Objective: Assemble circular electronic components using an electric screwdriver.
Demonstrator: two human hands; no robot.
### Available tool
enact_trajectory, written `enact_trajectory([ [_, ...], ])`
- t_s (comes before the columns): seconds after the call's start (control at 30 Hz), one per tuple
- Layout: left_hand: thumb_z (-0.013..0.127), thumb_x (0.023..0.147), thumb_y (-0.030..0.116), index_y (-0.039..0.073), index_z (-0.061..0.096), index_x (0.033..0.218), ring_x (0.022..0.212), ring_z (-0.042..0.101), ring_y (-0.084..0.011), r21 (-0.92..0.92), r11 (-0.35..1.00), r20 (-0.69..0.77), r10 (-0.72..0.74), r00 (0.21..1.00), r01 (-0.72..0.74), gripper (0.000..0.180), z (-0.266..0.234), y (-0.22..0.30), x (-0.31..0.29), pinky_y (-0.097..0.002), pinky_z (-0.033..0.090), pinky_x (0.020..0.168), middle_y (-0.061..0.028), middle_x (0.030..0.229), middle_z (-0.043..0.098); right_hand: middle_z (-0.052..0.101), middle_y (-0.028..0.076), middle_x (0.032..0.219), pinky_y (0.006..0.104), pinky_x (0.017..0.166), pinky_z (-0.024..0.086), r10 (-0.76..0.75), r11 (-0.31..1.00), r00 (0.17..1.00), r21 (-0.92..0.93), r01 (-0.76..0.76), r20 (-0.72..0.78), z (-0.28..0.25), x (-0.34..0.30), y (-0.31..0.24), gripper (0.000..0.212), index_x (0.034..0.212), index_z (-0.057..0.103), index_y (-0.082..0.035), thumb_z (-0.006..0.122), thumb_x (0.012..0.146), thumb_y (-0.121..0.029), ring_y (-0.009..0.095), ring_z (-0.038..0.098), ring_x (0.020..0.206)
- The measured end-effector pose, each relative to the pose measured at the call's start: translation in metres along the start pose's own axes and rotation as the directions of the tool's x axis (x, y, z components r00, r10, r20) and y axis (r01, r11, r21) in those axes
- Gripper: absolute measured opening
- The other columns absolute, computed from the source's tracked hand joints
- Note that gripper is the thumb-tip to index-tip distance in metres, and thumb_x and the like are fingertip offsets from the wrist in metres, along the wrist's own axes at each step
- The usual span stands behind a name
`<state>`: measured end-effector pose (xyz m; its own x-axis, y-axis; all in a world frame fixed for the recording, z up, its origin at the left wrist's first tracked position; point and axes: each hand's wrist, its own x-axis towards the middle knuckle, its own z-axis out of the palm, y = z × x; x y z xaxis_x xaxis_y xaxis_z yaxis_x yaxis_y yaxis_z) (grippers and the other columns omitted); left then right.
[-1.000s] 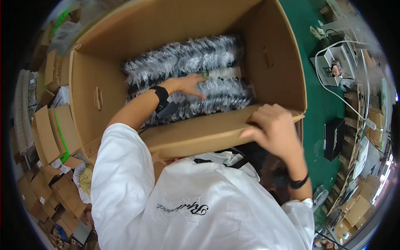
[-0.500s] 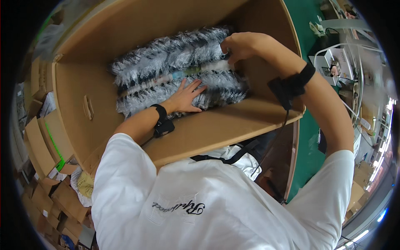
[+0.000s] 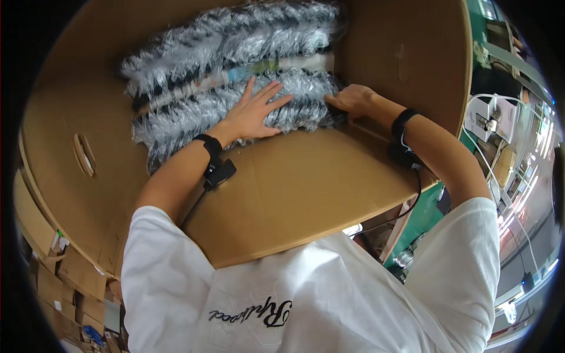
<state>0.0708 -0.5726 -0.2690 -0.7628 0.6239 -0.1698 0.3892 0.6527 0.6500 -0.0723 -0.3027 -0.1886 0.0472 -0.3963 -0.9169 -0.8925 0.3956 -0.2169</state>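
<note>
- Seemingly steadying plastic-wrapped row point(image 3: 200, 112) in carton point(image 3: 276, 182), with left hand point(image 3: 252, 115) wide-fingered.
- With right hand point(image 3: 351, 101) curled at row's end; cannot tell whether gripping.
- Likely calls for aligning next.

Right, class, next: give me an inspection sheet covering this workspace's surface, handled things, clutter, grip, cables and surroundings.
Surface: green surface at lower right, mostly hidden.
Handled things: open cardboard box holding plastic-wrapped rows; what is wrapped is unclear.
Clutter: brown cartons crowded at lower left.
Left grip: left hand spread on the nearer rows.
Right grip: right hand curled at their right end; whether it holds anything is unclear.
Cables: black cable at the left wrist device; another near the right wrist.
Surroundings: white box among blurred equipment, far right.
</note>
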Motion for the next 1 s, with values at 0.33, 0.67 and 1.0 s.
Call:
enact_trajectory([
  [0.33,0.059,0.089,0.063,0.012,0.033,0.155,0.137,0.040,-0.0335,0.294,0.950,-0.205,0.170,0.964,-0.105,0.087,-0.014,0.045,0.029,-0.0564,0.025,0.115,-0.0199,0.149,0.042,0.070,0.018,0.109,0.0455,0.091,0.054,-0.014,0.997,0.999,0.075,0.018,-0.051,0.012,0.005,-0.003,0.080,0.148,0.034,-0.010,0.076,0.082,-0.025,0.036,0.067,0.104],
  [0.67,0.064,0.086,0.057,0.001,0.040,0.148,0.116,0.051,-0.0294,0.288,0.940,0.030,0.182,0.983,-0.183,0.087,0.012,0.073,0.099,-0.0412,0.039,0.097,-0.0165,0.131,0.054,0.074,0.013,0.105,0.0404,0.086,0.056,0.137,0.944,0.980,0.319,-0.085,-0.147,-0.003,-0.015,0.013,0.042,0.110,0.075,-0.011,0.086,0.071,-0.021,0.031,0.070,0.101],
  [1.0,0.059,0.096,0.040,0.021,0.057,0.135,0.101,0.055,-0.0263,0.318,0.884,-0.063,0.380,0.923,-0.342,0.044,0.037,0.091,0.128,-0.0411,0.050,0.077,-0.0070,0.105,0.056,0.071,0.020,0.106,0.0365,0.091,0.052,0.638,0.762,-0.091,0.609,0.222,-0.765,-0.046,-0.272,-0.107,0.031,0.107,0.067,0.009,0.055,0.099,-0.018,0.027,0.069,0.098],
])
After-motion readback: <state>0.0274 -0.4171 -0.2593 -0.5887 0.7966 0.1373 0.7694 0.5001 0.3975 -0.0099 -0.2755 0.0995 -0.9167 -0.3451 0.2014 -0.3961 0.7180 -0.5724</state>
